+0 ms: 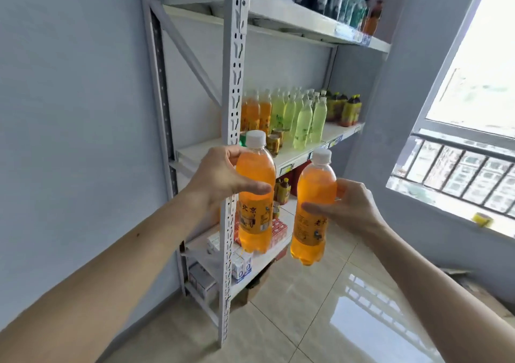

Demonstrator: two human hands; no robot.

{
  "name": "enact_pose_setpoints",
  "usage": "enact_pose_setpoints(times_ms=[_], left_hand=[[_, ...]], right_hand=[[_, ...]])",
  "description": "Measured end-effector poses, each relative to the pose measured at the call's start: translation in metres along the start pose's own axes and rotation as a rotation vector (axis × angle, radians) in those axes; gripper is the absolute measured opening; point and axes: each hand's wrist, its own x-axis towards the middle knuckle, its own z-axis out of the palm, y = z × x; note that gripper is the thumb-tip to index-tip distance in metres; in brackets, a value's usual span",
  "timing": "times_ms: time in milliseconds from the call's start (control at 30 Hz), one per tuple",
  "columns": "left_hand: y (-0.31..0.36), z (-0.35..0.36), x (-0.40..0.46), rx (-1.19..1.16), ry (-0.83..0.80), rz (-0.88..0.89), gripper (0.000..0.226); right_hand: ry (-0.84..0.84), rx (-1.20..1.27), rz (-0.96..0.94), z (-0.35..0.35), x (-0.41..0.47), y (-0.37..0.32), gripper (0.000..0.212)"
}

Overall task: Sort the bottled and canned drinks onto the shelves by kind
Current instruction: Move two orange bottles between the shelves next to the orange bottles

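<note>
I hold two orange soda bottles with white caps upright in front of a white metal rack. My left hand (223, 176) grips the left orange bottle (255, 195) around its upper body. My right hand (348, 206) grips the right orange bottle (313, 209) at its middle. Behind them the middle shelf (295, 153) carries a row of orange bottles (256, 112), several pale green bottles (303, 117) and dark bottles with yellow labels (348, 109). Two small cans (274, 141) stand at that shelf's front.
The rack's front post (234, 84) stands right behind the left bottle. The top shelf (306, 20) holds dark and teal bottles. Lower shelves hold red and white cartons (242, 268). A window with a railing (459, 167) is to the right above a tiled floor.
</note>
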Motion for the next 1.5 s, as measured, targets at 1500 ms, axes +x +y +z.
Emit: enact_pose_setpoints(times_ms=[1500], left_hand=[[-0.112,0.115,0.552,0.248,0.820,-0.118,0.065]], right_hand=[[0.003,0.171,-0.296,0.113,0.660,0.135,0.067]])
